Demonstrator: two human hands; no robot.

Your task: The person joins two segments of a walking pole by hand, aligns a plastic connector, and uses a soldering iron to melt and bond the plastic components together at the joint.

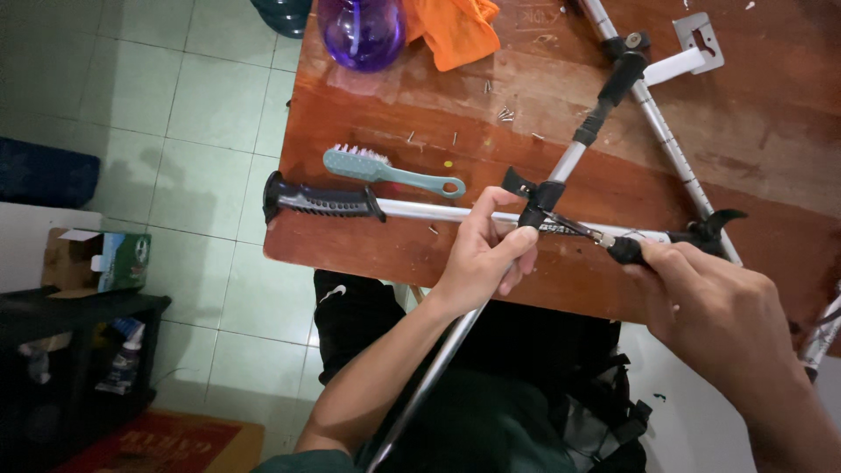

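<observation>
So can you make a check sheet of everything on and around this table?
Surface: brown wooden table, worn, with pale scuffs.
Job's things: silver metal poles with black joints; one has a ribbed black handle. A black clamp joins two poles.
Clutter: teal brush, purple bottle, orange cloth, loose screws, white bracket.
Grippers: left hand pinches the pole at the clamp; right hand holds a black-handled screwdriver with its tip at the clamp.
Cables: nothing seen.
Surroundings: green tiled floor, cardboard box on a dark shelf, red mat.
</observation>
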